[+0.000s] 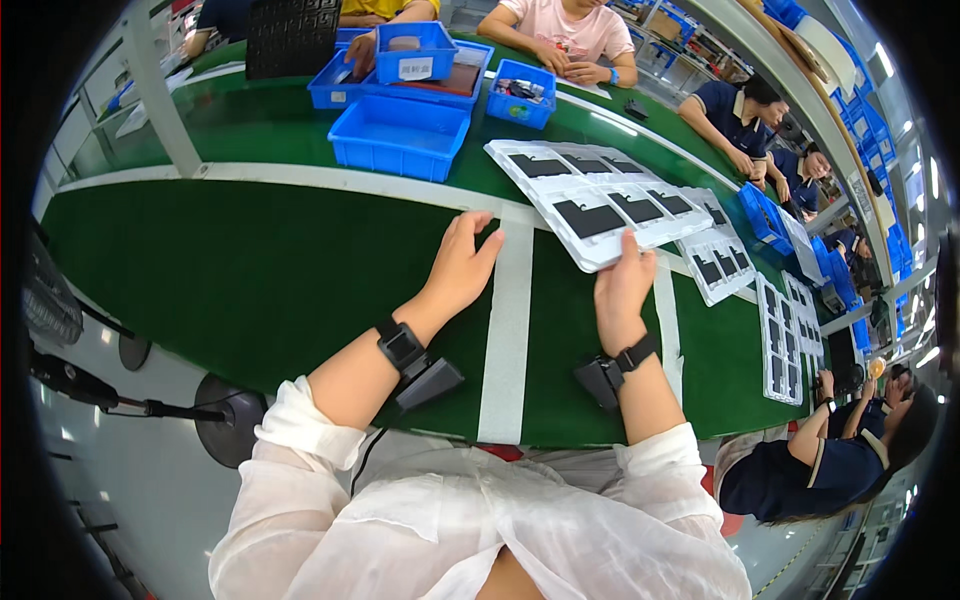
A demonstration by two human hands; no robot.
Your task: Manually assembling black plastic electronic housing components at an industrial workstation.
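White tray (580,186) (six black pieces (590,217)) is in the right hand's grip (622,288), the left hand (463,265) half-spread.

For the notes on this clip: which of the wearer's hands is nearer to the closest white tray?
Right. The right hand grips the near edge of the white tray, thumb on top; the left hand is apart from it, to its left.

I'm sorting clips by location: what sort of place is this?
Probably a factory assembly line: several people work along a green bench with white trays of dark parts and blue plastic bins.
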